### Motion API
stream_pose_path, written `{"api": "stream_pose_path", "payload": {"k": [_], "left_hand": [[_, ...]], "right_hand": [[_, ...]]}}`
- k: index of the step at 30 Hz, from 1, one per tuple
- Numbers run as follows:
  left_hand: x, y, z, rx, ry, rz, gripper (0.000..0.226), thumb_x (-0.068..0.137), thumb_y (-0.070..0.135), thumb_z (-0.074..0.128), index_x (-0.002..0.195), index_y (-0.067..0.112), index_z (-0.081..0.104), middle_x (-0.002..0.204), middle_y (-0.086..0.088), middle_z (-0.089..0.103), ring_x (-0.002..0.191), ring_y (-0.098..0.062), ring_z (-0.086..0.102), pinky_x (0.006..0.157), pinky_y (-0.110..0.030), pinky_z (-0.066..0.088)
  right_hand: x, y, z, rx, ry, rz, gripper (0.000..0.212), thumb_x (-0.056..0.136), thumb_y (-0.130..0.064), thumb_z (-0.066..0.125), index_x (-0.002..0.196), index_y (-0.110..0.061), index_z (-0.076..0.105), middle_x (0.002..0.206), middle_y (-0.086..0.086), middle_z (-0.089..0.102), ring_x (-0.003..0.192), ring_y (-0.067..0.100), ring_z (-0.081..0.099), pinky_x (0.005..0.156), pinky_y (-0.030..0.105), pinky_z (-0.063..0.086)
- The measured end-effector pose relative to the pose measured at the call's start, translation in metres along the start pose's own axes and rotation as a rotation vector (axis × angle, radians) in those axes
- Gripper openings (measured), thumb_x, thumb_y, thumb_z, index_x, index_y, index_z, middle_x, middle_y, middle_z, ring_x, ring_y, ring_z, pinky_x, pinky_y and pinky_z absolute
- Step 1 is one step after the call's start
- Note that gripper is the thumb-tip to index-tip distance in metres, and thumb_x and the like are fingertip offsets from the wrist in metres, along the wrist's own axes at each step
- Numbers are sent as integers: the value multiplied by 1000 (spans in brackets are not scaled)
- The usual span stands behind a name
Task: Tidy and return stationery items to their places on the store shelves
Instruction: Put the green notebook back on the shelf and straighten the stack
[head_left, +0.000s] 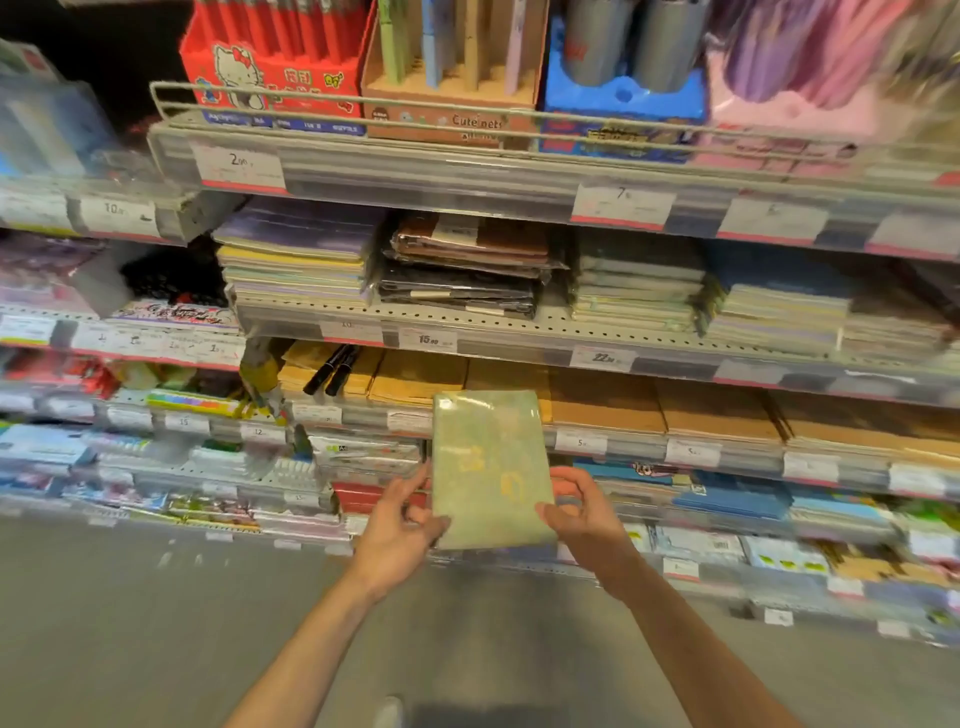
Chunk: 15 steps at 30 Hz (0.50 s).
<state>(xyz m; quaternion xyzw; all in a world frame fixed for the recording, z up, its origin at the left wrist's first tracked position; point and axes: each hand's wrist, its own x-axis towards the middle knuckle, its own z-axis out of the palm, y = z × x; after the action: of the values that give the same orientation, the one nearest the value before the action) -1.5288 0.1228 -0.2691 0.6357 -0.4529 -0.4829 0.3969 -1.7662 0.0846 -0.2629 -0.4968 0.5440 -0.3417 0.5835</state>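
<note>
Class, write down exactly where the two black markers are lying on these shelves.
In the head view, left of centre, the two black markers lie side by side on the brown envelope stacks, just under the shelf edge carrying the 15 price tag.

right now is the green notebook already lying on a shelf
No, both the left hand and right hand hold the green notebook in front of the shelves.

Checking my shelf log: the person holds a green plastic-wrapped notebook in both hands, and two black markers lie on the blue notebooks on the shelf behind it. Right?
Not quite. The head view shows the two black markers lying on tan-brown envelopes, not blue notebooks. The rest holds: the left hand and right hand hold the green wrapped notebook.
</note>
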Motion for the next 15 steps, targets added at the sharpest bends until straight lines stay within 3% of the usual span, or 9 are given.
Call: {"api": "stream_pose_path", "payload": {"k": [3,7,10,13,15], "left_hand": [[-25,6,21,-3,23,28,74,84,-5,69,146,23,41,84,-6,57,68,-13,60,61,0,42],[-49,29,37,23,40,98,70,82,0,72,141,27,47,105,-7,64,69,-6,64,64,-16,52],[-56,54,44,24,46,164,69,83,1,72,140,30,46,87,-6,69,75,-15,67,66,-21,56],[-57,83,48,4,30,239,68,84,5,72,140,35,46,111,0,61,85,-20,63,67,-22,57],[-54,102,49,17,9,302,68,84,9,73,138,41,46,115,-1,58,87,-17,63,69,-25,58]], "right_hand": [[-23,4,-24,-82,-35,-29,42,92,-10,67,129,-18,48,118,6,60,95,16,70,80,30,59],[-45,-4,-47,-126,7,-85,36,95,-14,65,123,-29,48,117,-5,62,90,9,71,75,23,58],[-54,-24,-62,-140,62,-143,39,93,-16,68,122,-33,49,118,-7,61,94,12,71,79,30,58],[-63,-47,-77,-131,103,-222,42,91,-17,70,123,-36,50,119,-5,61,94,13,70,82,34,60],[-69,-64,-86,-134,135,-261,42,91,-17,69,123,-35,49,118,-6,61,94,14,69,82,32,60]]}}
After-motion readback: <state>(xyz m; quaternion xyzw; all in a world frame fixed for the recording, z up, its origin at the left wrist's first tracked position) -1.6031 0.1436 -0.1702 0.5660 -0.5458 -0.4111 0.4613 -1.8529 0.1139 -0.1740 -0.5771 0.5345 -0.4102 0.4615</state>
